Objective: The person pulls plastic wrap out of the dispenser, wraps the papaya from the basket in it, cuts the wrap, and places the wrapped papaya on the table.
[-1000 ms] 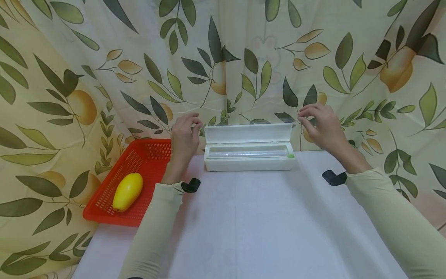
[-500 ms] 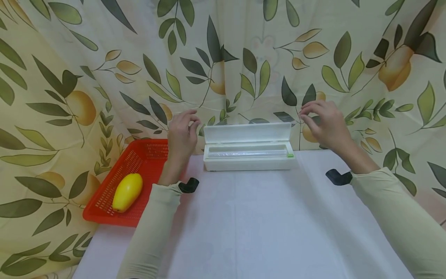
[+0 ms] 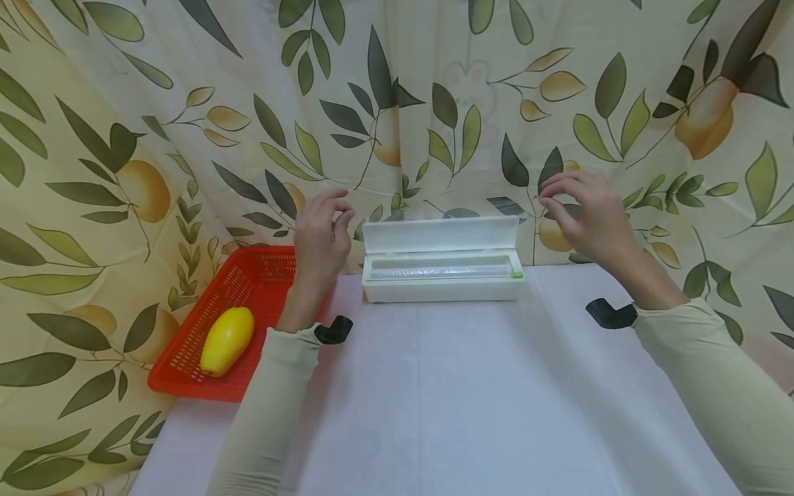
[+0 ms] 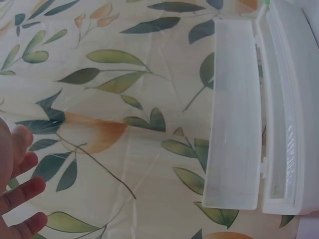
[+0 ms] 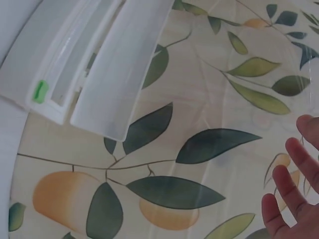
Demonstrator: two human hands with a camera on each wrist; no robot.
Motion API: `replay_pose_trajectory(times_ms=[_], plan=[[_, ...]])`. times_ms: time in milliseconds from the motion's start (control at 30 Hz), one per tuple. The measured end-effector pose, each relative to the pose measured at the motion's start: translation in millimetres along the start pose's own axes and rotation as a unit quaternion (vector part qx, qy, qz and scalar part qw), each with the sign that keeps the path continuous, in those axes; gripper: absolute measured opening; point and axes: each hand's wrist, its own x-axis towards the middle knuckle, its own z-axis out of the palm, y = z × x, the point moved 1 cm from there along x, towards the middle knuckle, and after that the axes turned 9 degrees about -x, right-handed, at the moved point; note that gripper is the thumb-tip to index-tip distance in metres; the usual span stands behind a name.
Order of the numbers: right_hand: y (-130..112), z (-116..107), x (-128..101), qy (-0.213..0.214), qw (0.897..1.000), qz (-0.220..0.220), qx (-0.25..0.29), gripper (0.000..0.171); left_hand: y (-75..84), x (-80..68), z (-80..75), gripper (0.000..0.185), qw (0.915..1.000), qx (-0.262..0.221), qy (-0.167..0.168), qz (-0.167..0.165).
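In the head view, my left hand [image 3: 321,238] is raised left of a white box, thumb and forefinger pinched together. My right hand [image 3: 592,217] is raised right of it in a similar pinch. Faint glossy streaks across the curtain in both wrist views look like clear cling film [image 4: 133,184] spread between the hands; its edges are too faint to trace. The white cling film dispenser [image 3: 443,291] stands at the table's back with its lid [image 3: 442,236] up. A clear-wrapped roll [image 3: 434,272] lies inside, and a green slider [image 5: 40,91] sits at the right end.
At the left, a red plastic basket [image 3: 186,344] holds a yellow oval fruit [image 3: 227,341]. A white cloth covers the table [image 3: 446,399]. The leaf-patterned curtain [image 3: 434,55] hangs close behind the dispenser and along the left side.
My hands have drifted slightly apart and up, the left one leftward and the right one rightward. The dispenser, basket and fruit have stayed put.
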Motion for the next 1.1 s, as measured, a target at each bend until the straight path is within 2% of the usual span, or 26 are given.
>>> replay_pose_trajectory(times_ms=[667, 867, 1100], plan=[[-11.7, -19.2, 0.9, 0.019, 1.000, -0.008, 0.000, 0.013, 12.9, 4.2, -15.3, 0.012, 0.9998, -0.004, -0.001, 0.017], [-13.8, -24.5, 2.5, 0.038, 0.999, -0.023, -0.007, 0.012, 18.9, 6.3, -20.2, 0.012, 0.9995, -0.014, 0.010, 0.028], [-16.3, -30.8, 4.7, 0.051, 0.998, -0.038, -0.007, 0.013, 22.4, 10.5, -24.4, 0.013, 0.9993, -0.009, 0.009, 0.036]])
